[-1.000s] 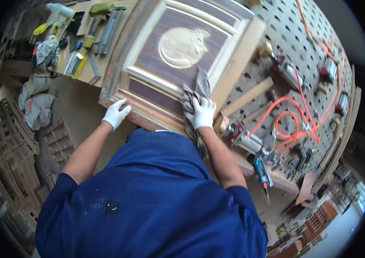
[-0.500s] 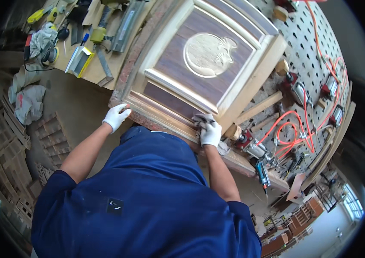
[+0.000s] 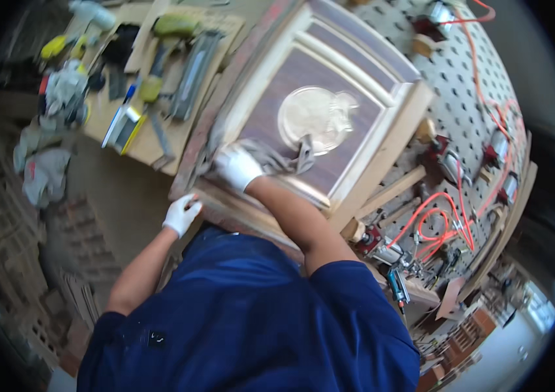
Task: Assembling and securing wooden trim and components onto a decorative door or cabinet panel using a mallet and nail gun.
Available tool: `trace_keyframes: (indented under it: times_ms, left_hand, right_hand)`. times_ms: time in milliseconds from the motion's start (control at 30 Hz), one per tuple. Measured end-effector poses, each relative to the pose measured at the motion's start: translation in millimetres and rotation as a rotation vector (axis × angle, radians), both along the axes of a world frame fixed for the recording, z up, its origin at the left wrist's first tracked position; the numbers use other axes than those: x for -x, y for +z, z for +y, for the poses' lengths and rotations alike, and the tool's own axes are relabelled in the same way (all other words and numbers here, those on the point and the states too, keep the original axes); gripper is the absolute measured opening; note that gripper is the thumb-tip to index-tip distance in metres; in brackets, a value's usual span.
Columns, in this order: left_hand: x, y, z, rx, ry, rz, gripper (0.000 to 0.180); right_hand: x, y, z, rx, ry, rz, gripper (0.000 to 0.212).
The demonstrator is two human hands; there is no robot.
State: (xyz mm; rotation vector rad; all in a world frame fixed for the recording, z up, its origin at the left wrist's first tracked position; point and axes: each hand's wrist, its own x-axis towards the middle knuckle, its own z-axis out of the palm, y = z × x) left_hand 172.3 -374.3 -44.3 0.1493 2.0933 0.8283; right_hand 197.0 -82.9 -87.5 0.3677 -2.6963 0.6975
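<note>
- A pale perforated metal table (image 3: 467, 78) fills the right side, with clamps and red hoses on it.
- The framed wooden panel (image 3: 265, 124) lies face up in front of the person, partly over that table; its dark field bears a pale round carving (image 3: 313, 121).
- A wooden board (image 3: 145, 151) beyond the left hand carries hand tools.
- The right arm (image 3: 297, 212) reaches slantwise across the panel's near part, elbow bent, toward its left side. The white-gloved right hand (image 3: 238, 166) is over the frame there, on one end of the cloth. Motion blurs its fingers, so I cannot tell whether they are clamped on the cloth or pressing it flat.
- The left arm (image 3: 143, 271) reaches forward, and its gloved left hand (image 3: 182, 214) is at the panel's near left corner, thumb apart from the fingers; whether it grips the edge I cannot tell.
- The grey cloth (image 3: 274, 159) trails rightward from the right hand, its far end just below the carving.
- A whitish plastic bag (image 3: 47, 178) sits crumpled at left, contents hidden.
- A pale bottle (image 3: 92, 14) lies at the board's far end; its contents are unclear.
</note>
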Motion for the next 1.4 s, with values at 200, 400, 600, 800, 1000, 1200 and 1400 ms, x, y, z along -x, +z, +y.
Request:
trace_keyframes:
  times_ms: [200,400,600,800,1000,1200,1400]
  left_hand:
    - [44,7,81,-0.194,0.058,0.104,0.034]
    - [141,3,240,-0.521,-0.229,0.694,0.042]
    - [220,-9,368,-0.063,-0.563,1.376,0.056]
    - [217,-10,360,-0.15,-0.517,1.243,0.066]
    - [220,-18,361,-0.16,-0.527,1.169,0.067]
    - [225,-14,359,-0.23,-0.545,1.172,0.065]
    - [228,-25,362,-0.345,-0.521,1.296,0.062]
  right_hand:
    - [-50,79,76,0.332,-0.121,-0.553,0.023]
    - [-72,95,298,0.325,-1.075,0.125,0.026]
    - [-52,39,337,-0.249,-1.269,-0.18,0.031]
    - [-14,4,408,-0.147,-1.397,0.003,0.044]
    - [187,6,368,0.103,-0.799,0.152,0.039]
    - [183,30,281,0.318,-0.386,-0.233,0.023]
    - [10,92,198,0.657,-0.578,-0.341,0.041]
